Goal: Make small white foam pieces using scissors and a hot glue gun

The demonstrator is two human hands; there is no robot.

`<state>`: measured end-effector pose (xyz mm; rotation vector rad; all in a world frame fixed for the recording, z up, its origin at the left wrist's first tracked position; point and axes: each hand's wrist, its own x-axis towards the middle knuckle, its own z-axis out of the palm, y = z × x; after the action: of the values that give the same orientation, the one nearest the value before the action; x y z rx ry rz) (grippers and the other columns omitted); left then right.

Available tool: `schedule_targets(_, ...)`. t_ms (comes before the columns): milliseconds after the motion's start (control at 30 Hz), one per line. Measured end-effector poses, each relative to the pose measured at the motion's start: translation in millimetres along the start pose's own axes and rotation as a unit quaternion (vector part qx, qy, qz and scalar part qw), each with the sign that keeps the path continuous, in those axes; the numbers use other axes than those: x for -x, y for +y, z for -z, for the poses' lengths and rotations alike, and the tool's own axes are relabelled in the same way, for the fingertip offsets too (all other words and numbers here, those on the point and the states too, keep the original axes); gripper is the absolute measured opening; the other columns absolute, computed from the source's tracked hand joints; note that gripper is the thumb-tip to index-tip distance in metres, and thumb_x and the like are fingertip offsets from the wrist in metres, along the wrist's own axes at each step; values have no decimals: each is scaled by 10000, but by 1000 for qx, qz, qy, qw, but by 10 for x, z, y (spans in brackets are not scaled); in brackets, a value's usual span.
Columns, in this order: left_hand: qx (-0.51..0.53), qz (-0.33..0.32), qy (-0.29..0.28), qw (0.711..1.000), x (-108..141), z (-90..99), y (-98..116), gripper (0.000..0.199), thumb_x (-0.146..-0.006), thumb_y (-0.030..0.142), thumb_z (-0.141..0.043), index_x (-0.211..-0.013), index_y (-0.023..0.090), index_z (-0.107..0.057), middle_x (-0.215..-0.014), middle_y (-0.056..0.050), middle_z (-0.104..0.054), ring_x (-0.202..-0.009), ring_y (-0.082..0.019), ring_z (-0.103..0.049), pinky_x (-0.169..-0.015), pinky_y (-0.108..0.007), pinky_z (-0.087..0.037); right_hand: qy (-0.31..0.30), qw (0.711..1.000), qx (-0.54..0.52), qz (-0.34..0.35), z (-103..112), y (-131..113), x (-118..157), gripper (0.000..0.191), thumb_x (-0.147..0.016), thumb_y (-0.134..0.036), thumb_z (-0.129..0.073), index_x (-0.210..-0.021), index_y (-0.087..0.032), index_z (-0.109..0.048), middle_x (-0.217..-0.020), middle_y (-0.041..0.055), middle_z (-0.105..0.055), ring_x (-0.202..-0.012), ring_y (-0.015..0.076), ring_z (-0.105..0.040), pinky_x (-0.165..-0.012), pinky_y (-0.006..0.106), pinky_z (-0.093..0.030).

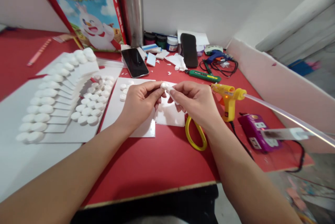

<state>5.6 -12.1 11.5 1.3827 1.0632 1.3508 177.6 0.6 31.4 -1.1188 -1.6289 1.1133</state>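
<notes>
We see both hands near the middle of the worktop (151, 168), back from its near edge. Left hand (142, 101): thumb and index pinch a small white piece (164, 85); fingers mostly hide it, shape unclear. Right hand (192, 98): fingers close together around a white stick-like item (173, 94), its tip at the piece; we can't tell if they touch, nor what the item is, as the fingers cover much of it.

Below the hands, a white board (142, 132) and a smaller white sheet (170, 117), both partly covered. A few discs (123, 97) show on the board beside the left hand; we can't count any behind it. Toward the worktop's left edge, fanned cards (59, 120) overlap, most of each hidden, with paired white ovals (43, 117) at their outer ends.

Toward the right edge: yellow glue gun (229, 103), front end partly lost behind the right hand, clear rod (282, 112) cut off by the frame. Purple box (252, 131) near the right corner, partly blocked by a pale strip (282, 134). Yellow loop (197, 147): rest is under the right arm, so we can't name the tool. Far edge: bag (96, 24) and flask (134, 14), tops cropped.
</notes>
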Motion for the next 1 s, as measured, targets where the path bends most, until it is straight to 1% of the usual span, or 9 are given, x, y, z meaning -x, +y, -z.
schedule_targets(167, 26, 29, 8, 999, 5, -22, -27, 137, -896, 185, -694, -943, 172, -822, -749, -17, -680, -586, -90, -546, -546, -212, -462, 35, 994, 96, 32, 0, 11, 16, 282, -902, -401, -736, -760, -161, -693, -634, 15, -683, -448, 82, -539, -433, 215, -396)
schedule_targets(233, 22, 24, 9, 999, -3, -8, -22, 134, -897, 191, -701, -946, 174, -824, -756, -18, -683, -597, -92, -548, -559, -214, -465, 31, 999, 44, 2, -4, -22, 21, 312, -884, -456, -757, -793, -165, -688, -676, 31, -710, -476, 102, -591, -448, 220, -444)
schedule_targets(333, -4, 0, -4, 1000, -24, 33, 1, 137, -910, 215, -706, -965, 186, -828, -754, -14, -687, -595, -92, -535, -567, -218, -457, -9, 986, -124, -114, 11, -59, -4, 394, -916, -555, -692, -897, -161, -688, -753, 69, -749, -526, 147, -676, -444, 232, -494)
schedule_targets(400, -32, -25, -16, 999, -35, 62, 10, 141, -919, 229, -706, -977, 194, -830, -747, -9, -684, -585, -92, -522, -567, -225, -449, -46, 960, -208, -181, 36, -61, -32, 383, -974, -514, -614, -922, -143, -692, -774, 91, -754, -542, 158, -691, -423, 226, -489)
schedule_targets(467, -64, -54, -21, 996, -39, 83, 7, 147, -930, 237, -701, -990, 206, -831, -732, -3, -675, -582, -96, -519, -574, -234, -446, -78, 937, -262, -218, 63, -55, -56, 307, -1012, -380, -558, -933, -118, -697, -781, 98, -750, -509, 131, -650, -396, 206, -456)
schedule_targets(567, -101, -90, -27, 990, -35, 101, -16, 163, -951, 268, -688, -1021, 234, -831, -740, -4, -676, -602, -111, -545, -601, -250, -457, -94, 911, -314, -249, 90, -59, -70, 199, -1004, -226, -542, -938, -106, -687, -745, 51, -697, -457, 62, -508, -355, 153, -352)
schedule_targets(700, -120, -100, -24, 988, -35, 111, -30, 169, -960, 298, -682, -1030, 263, -831, -749, -12, -676, -632, -135, -576, -627, -268, -475, -100, 888, -356, -272, 109, -82, -63, 86, -960, -180, -629, -923, -112, -665, -721, -11, -590, -479, 27, -376, -360, 110, -266)
schedule_targets(867, -112, -91, -24, 989, -41, 112, -15, 158, -949, 313, -695, -999, 258, -835, -722, -14, -661, -608, -141, -564, -614, -277, -477, -107, 883, -364, -277, 126, -79, -74, 106, -941, -221, -691, -946, -119, -667, -742, -13, -589, -498, 29, -386, -385, 109, -310)
schedule_targets(1000, -113, -92, -31, 989, -25, 108, -13, 174, -952, 343, -700, -1023, 258, -834, -732, -16, -668, -612, -140, -568, -622, -280, -478, -126, 865, -372, -312, 142, -63, -111, 273, -1041, -317, -515, -950, -124, -684, -741, 23, -640, -502, 63, -457, -390, 133, -387)
